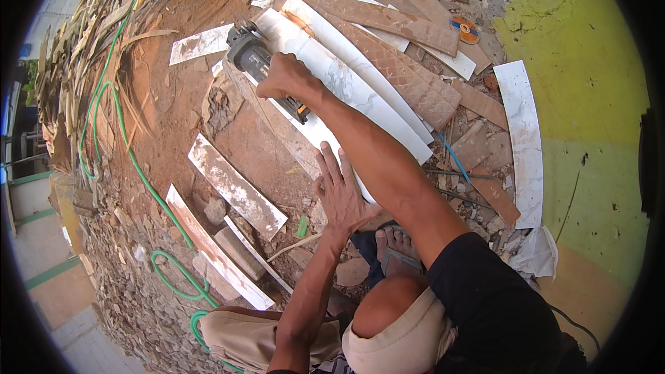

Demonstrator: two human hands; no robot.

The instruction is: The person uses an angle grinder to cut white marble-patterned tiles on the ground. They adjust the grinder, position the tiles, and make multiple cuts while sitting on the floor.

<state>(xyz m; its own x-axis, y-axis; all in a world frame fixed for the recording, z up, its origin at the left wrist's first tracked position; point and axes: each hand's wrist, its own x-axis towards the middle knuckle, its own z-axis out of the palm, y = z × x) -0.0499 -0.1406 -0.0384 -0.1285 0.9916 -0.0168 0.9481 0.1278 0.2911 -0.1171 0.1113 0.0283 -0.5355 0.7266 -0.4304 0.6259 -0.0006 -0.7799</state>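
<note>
My right hand (287, 77) is wrapped round a black handheld power cutter (251, 55) with orange marks near its rear end. The cutter rests along the left edge of a long white marble-patterned tile (341, 77), its blade hidden from view. Close to my feet, my left hand (339, 194) presses down with fingers spread over the near end of a white tile strip (315, 133). More long tiles, white-faced and brown-backed (395, 24), lie fanned out and overlapping to the right of the cutter.
Loose cut strips (237, 183) lie on the dirt at left, beside a green hose (138, 159). An orange disc (465, 30) sits on the tiles. A yellow-green wall (575, 111) bounds the right, with a leaning white strip (521, 145). Rubble surrounds my feet.
</note>
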